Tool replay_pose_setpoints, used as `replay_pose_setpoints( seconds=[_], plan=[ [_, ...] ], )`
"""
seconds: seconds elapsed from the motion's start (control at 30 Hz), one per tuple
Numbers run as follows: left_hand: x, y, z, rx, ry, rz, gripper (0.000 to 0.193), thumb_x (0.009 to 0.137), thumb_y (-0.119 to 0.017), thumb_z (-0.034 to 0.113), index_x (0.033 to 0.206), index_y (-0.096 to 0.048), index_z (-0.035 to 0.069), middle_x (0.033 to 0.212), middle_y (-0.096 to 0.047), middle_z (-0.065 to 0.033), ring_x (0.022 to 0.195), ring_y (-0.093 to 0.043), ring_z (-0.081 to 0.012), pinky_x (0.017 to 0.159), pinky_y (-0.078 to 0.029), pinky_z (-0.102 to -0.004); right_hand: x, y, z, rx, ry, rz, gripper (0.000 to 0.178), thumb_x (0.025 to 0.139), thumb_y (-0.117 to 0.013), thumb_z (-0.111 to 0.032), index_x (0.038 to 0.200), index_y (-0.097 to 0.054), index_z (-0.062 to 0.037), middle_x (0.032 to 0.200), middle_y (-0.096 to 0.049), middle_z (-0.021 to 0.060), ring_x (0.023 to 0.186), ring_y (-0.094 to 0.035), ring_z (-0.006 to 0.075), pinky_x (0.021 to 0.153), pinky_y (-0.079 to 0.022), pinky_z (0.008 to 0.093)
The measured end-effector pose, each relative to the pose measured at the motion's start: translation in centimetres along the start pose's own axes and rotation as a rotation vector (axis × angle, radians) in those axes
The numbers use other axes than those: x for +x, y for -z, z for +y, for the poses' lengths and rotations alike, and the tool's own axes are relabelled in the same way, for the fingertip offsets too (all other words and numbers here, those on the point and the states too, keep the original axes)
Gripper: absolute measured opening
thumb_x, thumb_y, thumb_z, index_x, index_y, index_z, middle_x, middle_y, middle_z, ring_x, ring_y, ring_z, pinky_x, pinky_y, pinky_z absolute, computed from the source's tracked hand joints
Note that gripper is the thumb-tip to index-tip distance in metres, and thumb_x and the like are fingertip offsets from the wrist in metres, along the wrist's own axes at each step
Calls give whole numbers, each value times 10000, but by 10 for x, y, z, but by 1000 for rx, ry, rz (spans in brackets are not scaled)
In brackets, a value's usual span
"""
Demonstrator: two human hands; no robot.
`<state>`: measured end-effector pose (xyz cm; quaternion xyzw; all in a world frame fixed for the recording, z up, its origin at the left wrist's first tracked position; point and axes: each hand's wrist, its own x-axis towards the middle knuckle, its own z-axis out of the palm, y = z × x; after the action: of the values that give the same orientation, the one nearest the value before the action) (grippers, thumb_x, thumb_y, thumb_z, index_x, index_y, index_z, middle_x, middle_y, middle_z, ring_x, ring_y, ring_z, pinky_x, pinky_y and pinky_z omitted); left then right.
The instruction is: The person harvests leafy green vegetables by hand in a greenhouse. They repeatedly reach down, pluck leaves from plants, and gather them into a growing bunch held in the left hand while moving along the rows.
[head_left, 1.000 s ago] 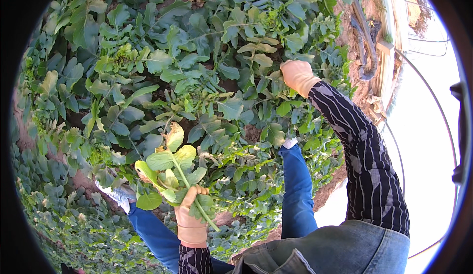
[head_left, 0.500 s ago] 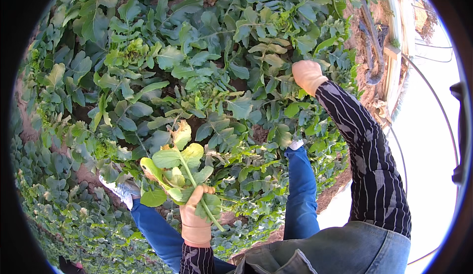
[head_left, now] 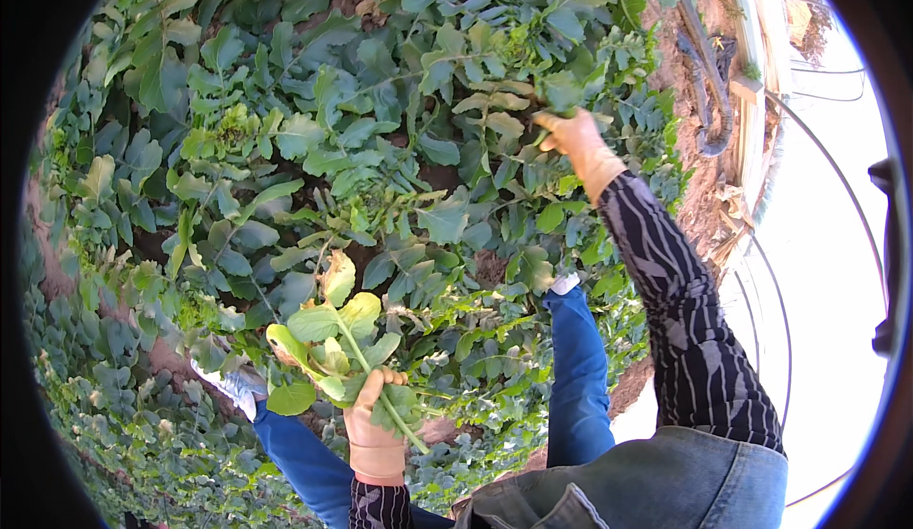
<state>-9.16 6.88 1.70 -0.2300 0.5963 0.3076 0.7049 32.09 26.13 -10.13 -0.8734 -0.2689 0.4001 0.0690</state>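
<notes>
My left hand [head_left: 374, 434], in a tan glove, is closed round a small bunch of picked leaves [head_left: 328, 334]. Some of these are green, others yellowed with brown, dry edges, and one long pale stem slants down past the fingers. Farther off to the right, my gloved right hand [head_left: 575, 139] reaches over the leafy crop. A green leaf [head_left: 561, 89], blurred by motion, sticks up from this hand, and a short bit of stem shows at its fingertips. Around it grow lobed green plants [head_left: 442, 220] with a few yellowish leaves [head_left: 493, 106].
Dense plants cover the ground on both sides of my legs [head_left: 578, 367]. Along the right, a grey hose [head_left: 711, 120] lies on bare soil beside a pale ledge [head_left: 751, 101]. Thin dark cables [head_left: 827, 148] cross the bright white area beyond.
My right hand has shifted slightly left and turned, its fingers now showing with a leaf in them. My left hand keeps its hold on the bunch. The view has moved a little.
</notes>
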Motion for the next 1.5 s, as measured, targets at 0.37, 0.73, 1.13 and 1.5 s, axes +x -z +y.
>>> replay_pose_setpoints(
  seconds=[0.37, 0.73, 1.13, 1.5],
  plan=[
    [10, 12, -10, 203, -128, -41, 84, 891, -576, -15, 969, -567, -44, 933, -537, -116, 835, -540, -228, 797, -495, -410, 60, -72, 43, -435, 724, -129, 290, 865, -633, -69, 1152, -628, -27, 1096, -667, 61, 951, -625, 174, 825, -518, 303],
    [9, 5, -10, -36, -22, 7, 73, 892, -577, 26, 935, -560, -29, 877, -539, -105, 816, -537, -237, 803, -476, -414, 86, -58, 60, 387, 409, -428, 262, 909, -564, -130, 1140, -615, -18, 1050, -665, 93, 918, -643, 203, 812, -521, 330],
    [9, 13, -11, -23, -52, -6, 56, 908, -557, 4, 939, -568, -41, 902, -539, -110, 835, -541, -232, 807, -483, -417, 58, -30, 19, 556, 321, -167, 33, 827, -633, 12, 845, -659, 24, 759, -639, 35, 638, -545, 133, 572, -433, 282],
    [4, 2, -6, -4, -24, 20, 94, 900, -576, 44, 960, -557, -26, 880, -537, -97, 815, -534, -230, 801, -472, -411, 79, -21, 42, 218, 523, -137, 289, 890, -566, -41, 1170, -496, -64, 1054, -623, 50, 906, -619, 194, 776, -524, 329]
  ],
)
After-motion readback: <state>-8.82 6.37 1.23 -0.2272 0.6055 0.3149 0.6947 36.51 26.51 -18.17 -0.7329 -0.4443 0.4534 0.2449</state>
